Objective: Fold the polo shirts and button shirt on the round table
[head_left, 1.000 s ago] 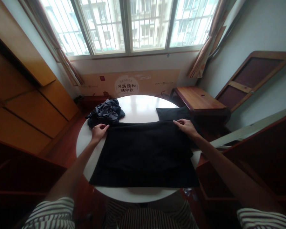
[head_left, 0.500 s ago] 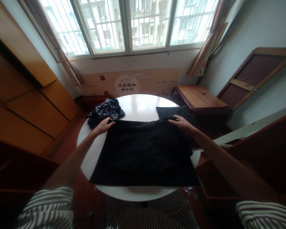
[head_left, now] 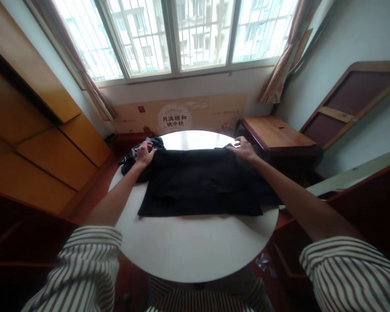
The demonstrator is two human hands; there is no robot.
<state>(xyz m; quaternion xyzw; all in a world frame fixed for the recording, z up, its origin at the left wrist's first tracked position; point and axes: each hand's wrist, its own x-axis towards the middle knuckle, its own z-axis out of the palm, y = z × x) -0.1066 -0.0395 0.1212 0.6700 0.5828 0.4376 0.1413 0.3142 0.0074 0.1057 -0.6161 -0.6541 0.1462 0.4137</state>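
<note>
A: Hands, quick?
B: Left hand (head_left: 145, 155) at the far left corner of the black cloth (head_left: 199, 184), right hand (head_left: 243, 150) at its far edge, toward the right. Pinching or just resting, can't tell.
A: Cloth position?
B: Lying roughly flat across the white desk (head_left: 195, 249), short of the near rim.
A: Risks?
B: Left fingers are right by the crumpled heap (head_left: 129, 161); snag that and the corner could bunch. Uneven pulls might skew the edges.
A: In the way?
B: Heap left, second dark cloth (head_left: 269, 190) right; overlap unclear, black on black. Wooden stand (head_left: 273, 135) sits off the desk, no obstacle.
</note>
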